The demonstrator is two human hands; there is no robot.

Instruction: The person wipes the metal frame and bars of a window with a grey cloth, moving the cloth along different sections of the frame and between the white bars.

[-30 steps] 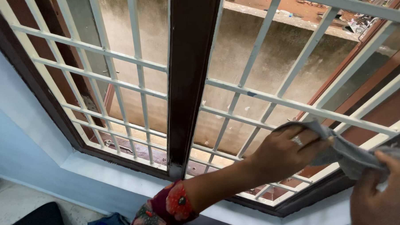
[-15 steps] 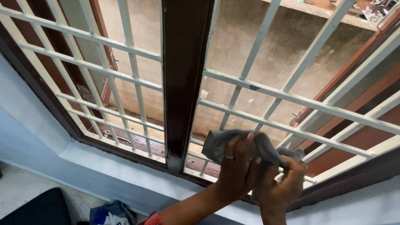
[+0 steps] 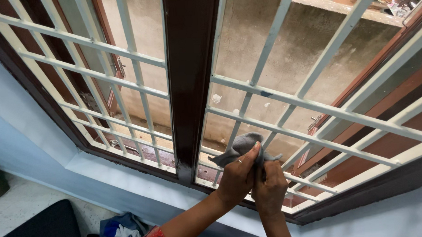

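The grey cloth (image 3: 242, 148) is bunched at a white bar low in the window grille (image 3: 285, 99), just right of the dark brown centre post (image 3: 190, 72). Half a second ago it lay spread wider across both hands; now it is gathered small. The left hand (image 3: 236, 178) pinches it, thumb raised along the fold. The right hand (image 3: 269, 189) has closed in against the left and seems to grip the cloth's lower edge, though its fingers are hidden. Below left lies a blue-and-white bundle (image 3: 119, 231).
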